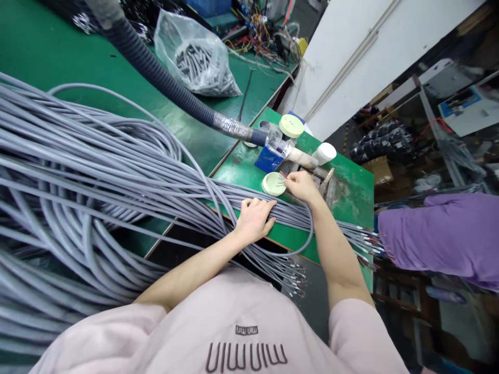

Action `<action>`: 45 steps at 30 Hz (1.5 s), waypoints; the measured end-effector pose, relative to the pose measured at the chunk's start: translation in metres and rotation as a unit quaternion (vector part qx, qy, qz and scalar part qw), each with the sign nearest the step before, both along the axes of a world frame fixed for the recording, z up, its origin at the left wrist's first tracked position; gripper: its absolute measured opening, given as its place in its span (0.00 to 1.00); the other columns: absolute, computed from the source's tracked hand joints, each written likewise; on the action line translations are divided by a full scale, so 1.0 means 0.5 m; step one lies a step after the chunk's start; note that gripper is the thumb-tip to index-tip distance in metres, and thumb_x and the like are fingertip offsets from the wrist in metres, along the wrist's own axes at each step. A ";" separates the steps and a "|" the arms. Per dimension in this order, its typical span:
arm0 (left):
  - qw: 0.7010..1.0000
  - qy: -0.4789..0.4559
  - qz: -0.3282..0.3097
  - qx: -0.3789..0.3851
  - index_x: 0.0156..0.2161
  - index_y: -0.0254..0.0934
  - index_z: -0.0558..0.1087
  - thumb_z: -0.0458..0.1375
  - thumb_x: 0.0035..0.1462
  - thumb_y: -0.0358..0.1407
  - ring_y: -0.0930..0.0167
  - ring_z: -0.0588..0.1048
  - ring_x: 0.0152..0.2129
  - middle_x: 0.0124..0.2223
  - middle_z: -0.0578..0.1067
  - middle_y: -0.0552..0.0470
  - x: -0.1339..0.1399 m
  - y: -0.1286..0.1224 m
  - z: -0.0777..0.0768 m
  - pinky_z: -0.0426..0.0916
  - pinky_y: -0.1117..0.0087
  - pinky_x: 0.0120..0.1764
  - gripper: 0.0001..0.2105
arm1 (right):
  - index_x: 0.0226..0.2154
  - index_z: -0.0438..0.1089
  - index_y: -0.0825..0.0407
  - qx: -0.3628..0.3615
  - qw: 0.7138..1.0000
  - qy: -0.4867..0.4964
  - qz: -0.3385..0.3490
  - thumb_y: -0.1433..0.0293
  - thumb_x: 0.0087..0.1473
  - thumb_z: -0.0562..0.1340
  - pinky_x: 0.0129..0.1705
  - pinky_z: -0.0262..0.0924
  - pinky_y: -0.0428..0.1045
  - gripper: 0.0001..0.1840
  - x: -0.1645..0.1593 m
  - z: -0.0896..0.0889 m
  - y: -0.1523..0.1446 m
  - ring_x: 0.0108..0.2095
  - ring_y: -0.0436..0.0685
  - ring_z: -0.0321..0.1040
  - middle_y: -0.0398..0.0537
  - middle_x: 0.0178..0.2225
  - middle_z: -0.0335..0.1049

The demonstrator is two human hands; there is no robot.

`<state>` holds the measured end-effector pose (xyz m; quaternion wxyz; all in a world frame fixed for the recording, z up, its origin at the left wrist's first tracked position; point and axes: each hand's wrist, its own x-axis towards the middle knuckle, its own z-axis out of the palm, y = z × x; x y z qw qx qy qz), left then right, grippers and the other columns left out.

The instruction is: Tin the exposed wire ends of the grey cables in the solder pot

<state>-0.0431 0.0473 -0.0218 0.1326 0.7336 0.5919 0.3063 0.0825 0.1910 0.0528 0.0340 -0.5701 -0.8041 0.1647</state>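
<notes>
Grey cables (156, 171) run in a thick bundle from the left across to the green table. On top of the bundle rests my left hand (255, 218), its fingers bent over several cables. My right hand (300, 185) pinches the end of one grey cable, which loops back round below my right forearm. Thin stripped wires stick out of my right fingers over a small pale round dish (274, 184). Whether the wire tips touch what is in the dish, I cannot tell. More cable ends (366, 241) with bare coloured wires lie at the table's right edge.
A dark ribbed hose (167, 83) ends in a taped nozzle by a blue box (268, 160). A white jar (325, 153) and a pale-lidded tub (291, 126) stand behind. A clear bag (198, 57) holds short grey pieces. A person in purple (440, 234) is at the right.
</notes>
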 end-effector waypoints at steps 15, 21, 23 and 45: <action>1.000 -0.002 0.000 -0.005 0.55 0.38 0.63 0.54 0.58 0.40 0.62 0.68 0.42 0.41 0.74 0.47 -0.002 -0.001 0.001 0.53 0.57 0.46 0.20 | 0.23 0.73 0.53 0.034 0.994 -0.099 0.013 0.67 0.48 0.55 0.28 0.50 0.46 0.13 -0.007 0.004 0.010 0.29 0.55 0.66 0.48 0.24 0.72; 1.000 -0.008 -0.003 -0.002 0.55 0.37 0.64 0.53 0.58 0.39 0.62 0.68 0.41 0.40 0.75 0.47 -0.001 0.001 -0.003 0.53 0.57 0.46 0.20 | 0.13 0.64 0.54 0.053 0.996 0.005 -0.070 0.65 0.45 0.57 0.25 0.46 0.46 0.15 0.123 0.015 0.031 0.20 0.49 0.55 0.42 0.13 0.58; 1.000 -0.006 -0.001 -0.001 0.55 0.37 0.64 0.53 0.58 0.39 0.62 0.68 0.41 0.40 0.75 0.47 -0.001 0.001 -0.004 0.53 0.57 0.45 0.20 | 0.12 0.63 0.54 0.047 0.992 0.020 -0.119 0.65 0.43 0.58 0.25 0.47 0.46 0.15 0.160 0.001 0.044 0.20 0.49 0.55 0.41 0.12 0.57; 1.000 0.003 0.001 0.003 0.54 0.36 0.65 0.53 0.58 0.40 0.62 0.68 0.40 0.41 0.75 0.46 0.001 0.004 -0.002 0.52 0.58 0.44 0.20 | 0.12 0.67 0.55 0.045 0.969 0.083 -0.228 0.70 0.40 0.60 0.26 0.54 0.46 0.11 0.214 -0.067 0.091 0.20 0.51 0.61 0.42 0.11 0.62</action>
